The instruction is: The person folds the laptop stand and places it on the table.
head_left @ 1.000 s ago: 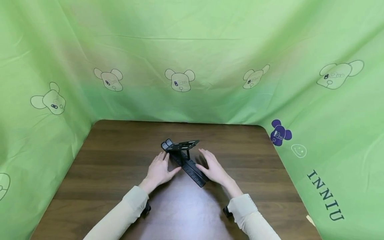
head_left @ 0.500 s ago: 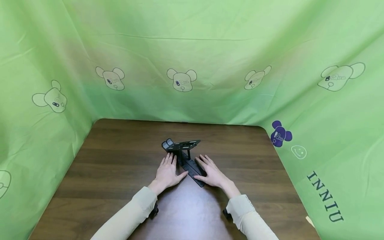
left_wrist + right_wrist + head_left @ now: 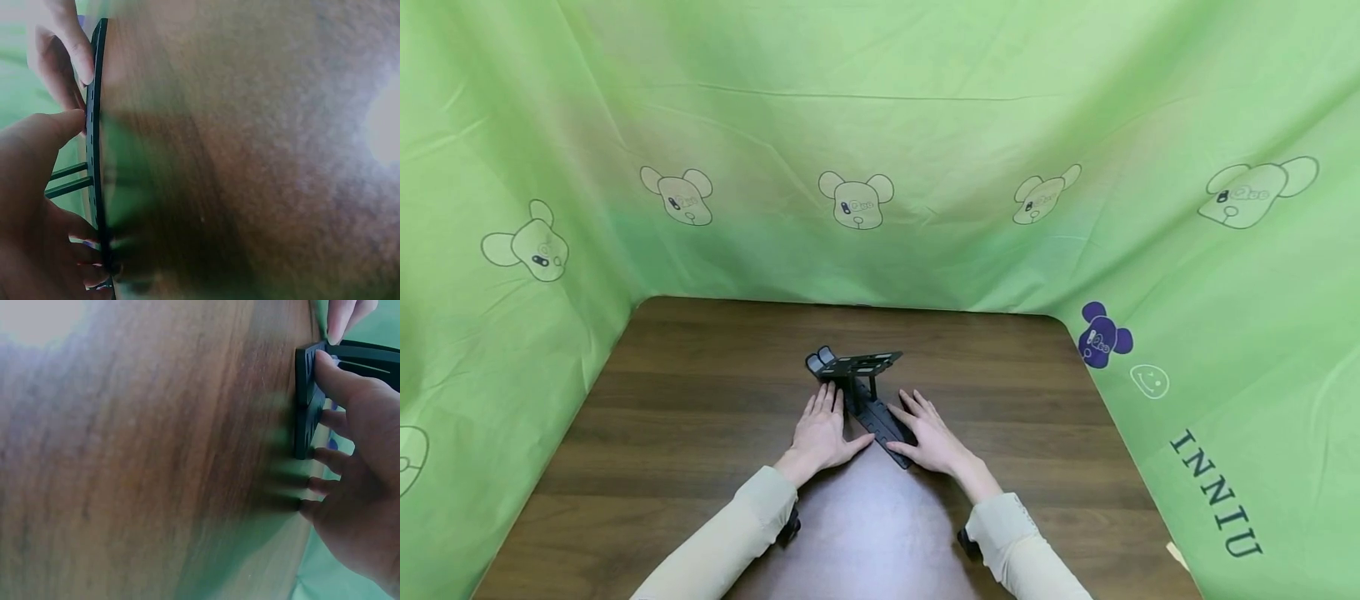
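1. At the far left, a thin-outlined, mouse-eared head printed on the light-green fabric backdrop [image 3: 955,50] is cut off by the picture's edge.
2. The left sleeve [image 3: 722,533], pale beige cloth with a turned-back cuff, is cut off at the bottom; a small black device [image 3: 790,527], half hidden, sits under the cuff.
3. The left hand [image 3: 822,435] has its fingers nearly straight and its thumb spread away from them. The left wrist view shows the thumb touching the stand's bar, while the fingertips lie partly behind it; whether all of them touch cannot be told.
4. The black folding stand [image 3: 871,412] is between the hands on the brown wood-grain table [image 3: 1037,417]. Its slotted upper plate [image 3: 865,364] is raised and tilted, hiding part of the base. The left wrist view shows two thin struts rising from the bar; the right wrist view shows two base ends meeting at an angle.
5. The right hand [image 3: 934,437] has its fingers spread, thumb resting on the base; the head view hides part of the base behind this hand.
6. At the right table edge, a pale scrap [image 3: 1177,555] is too small to identify.
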A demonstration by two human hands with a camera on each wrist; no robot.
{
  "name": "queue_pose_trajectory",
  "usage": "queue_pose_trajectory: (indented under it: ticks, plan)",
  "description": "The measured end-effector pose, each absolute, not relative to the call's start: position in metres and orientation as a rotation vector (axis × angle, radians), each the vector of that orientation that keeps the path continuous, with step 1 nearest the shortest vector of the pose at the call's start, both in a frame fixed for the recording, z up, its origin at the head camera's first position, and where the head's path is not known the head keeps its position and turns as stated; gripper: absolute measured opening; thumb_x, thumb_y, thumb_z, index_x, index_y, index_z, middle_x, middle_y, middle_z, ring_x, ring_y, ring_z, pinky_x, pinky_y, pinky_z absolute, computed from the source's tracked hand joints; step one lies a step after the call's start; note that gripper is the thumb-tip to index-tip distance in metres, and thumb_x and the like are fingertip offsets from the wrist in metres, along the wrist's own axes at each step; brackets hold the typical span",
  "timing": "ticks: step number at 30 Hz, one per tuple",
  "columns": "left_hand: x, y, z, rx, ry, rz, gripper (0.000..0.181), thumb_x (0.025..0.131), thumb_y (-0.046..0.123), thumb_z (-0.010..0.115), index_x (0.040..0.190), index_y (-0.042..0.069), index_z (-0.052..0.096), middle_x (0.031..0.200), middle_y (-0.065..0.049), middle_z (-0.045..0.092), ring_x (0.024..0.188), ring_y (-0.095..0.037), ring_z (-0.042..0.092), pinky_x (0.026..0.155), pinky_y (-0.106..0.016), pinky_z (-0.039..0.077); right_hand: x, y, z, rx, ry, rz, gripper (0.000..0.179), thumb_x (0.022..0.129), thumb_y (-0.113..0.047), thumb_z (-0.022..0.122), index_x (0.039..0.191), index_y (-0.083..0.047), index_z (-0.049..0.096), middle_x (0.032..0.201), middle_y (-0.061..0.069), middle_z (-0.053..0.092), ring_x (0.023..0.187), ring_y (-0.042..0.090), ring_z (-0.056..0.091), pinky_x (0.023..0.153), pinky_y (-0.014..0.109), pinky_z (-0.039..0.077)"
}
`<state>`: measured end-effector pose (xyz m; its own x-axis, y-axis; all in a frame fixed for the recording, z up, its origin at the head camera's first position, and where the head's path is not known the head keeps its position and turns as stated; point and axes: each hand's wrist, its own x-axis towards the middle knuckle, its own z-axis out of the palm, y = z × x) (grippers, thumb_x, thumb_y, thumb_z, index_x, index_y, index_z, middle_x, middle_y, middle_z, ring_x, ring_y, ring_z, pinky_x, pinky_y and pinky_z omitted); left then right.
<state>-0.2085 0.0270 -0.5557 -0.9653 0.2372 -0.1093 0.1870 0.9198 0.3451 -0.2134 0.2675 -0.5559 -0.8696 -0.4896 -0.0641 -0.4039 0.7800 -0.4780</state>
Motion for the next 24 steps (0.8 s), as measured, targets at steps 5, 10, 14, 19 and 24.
queue_pose_trajectory:
  ticks: [5, 10, 14, 19, 24]
  plan:
    - [-0.209, 0.025, -0.557, 0.317, 2.914, 0.524, 0.107, 0.098, 0.071, 0.067, 0.168, -0.004, 0.036, 0.18, -0.023, 0.03, 0.17, -0.037, 0.027, 0.14, -0.049, 0.026, -0.21, 0.267, -0.555, -0.715, 2.785, -0.697, 0.07, 0.101, -0.032, 0.08, 0.157, 0.003, 0.056, 0.173, 0.035, 0.035, 0.163, 0.062, 0.024, 0.131, 0.077, 0.024]
    - [-0.211, 0.021, -0.558, 0.329, 2.905, 0.537, 0.109, 0.098, 0.071, 0.068, 0.169, -0.004, 0.034, 0.181, -0.022, 0.028, 0.171, -0.037, 0.025, 0.14, -0.05, 0.025, -0.204, 0.266, -0.562, -0.792, 2.81, -0.749, 0.07, 0.101, -0.038, 0.079, 0.155, 0.002, 0.058, 0.171, 0.037, 0.038, 0.161, 0.065, 0.026, 0.129, 0.078, 0.026]
    - [-0.212, 0.016, -0.558, 0.364, 2.898, 0.535, 0.11, 0.097, 0.069, 0.071, 0.169, -0.005, 0.033, 0.181, -0.023, 0.028, 0.171, -0.037, 0.024, 0.14, -0.051, 0.024, -0.2, 0.261, -0.56, -0.821, 2.792, -0.742, 0.073, 0.102, -0.038, 0.078, 0.156, 0.004, 0.056, 0.171, 0.036, 0.039, 0.161, 0.065, 0.025, 0.13, 0.078, 0.025]
    - [-0.212, 0.009, -0.557, 0.397, 2.867, 0.531, 0.11, 0.097, 0.067, 0.072, 0.171, -0.003, 0.03, 0.182, -0.022, 0.025, 0.173, -0.037, 0.021, 0.141, -0.052, 0.022, -0.195, 0.254, -0.554, -0.828, 2.756, -0.667, 0.077, 0.1, -0.036, 0.081, 0.158, 0.007, 0.053, 0.172, 0.034, 0.038, 0.162, 0.064, 0.025, 0.129, 0.081, 0.023]
    - [-0.216, 0.003, -0.556, 0.44, 2.856, 0.567, 0.111, 0.096, 0.065, 0.076, 0.171, -0.003, 0.03, 0.182, -0.022, 0.026, 0.173, -0.038, 0.019, 0.141, -0.054, 0.02, -0.193, 0.25, -0.553, -0.859, 2.768, -0.631, 0.079, 0.099, -0.038, 0.082, 0.157, 0.007, 0.053, 0.172, 0.033, 0.039, 0.162, 0.064, 0.026, 0.128, 0.081, 0.025]
